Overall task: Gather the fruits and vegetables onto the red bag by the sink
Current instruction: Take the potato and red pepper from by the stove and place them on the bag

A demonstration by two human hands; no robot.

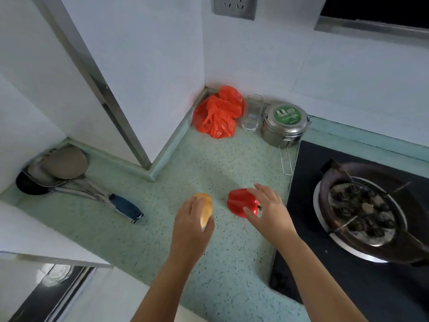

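Her left hand point(189, 225) cups a round yellow-orange fruit point(205, 209); the right hand point(267, 211) grips a glossy red bell pepper point(241, 202), well short of the crumpled red plastic bag point(218, 112).

Steel lunch tin point(284, 123) beside clear container point(251, 113); gas burner point(362, 211) right; utensils point(76, 182) left.

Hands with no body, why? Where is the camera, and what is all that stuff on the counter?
The camera sits on a person's head and looks down, so you see only their arms. The left hand wraps a yellow-orange fruit. The right hand grasps a red bell pepper. Both are above the speckled green counter. In the far corner lies a crumpled red bag, next to a clear container and a steel lunch tin. On the right is a stove burner; on the left, ladles.
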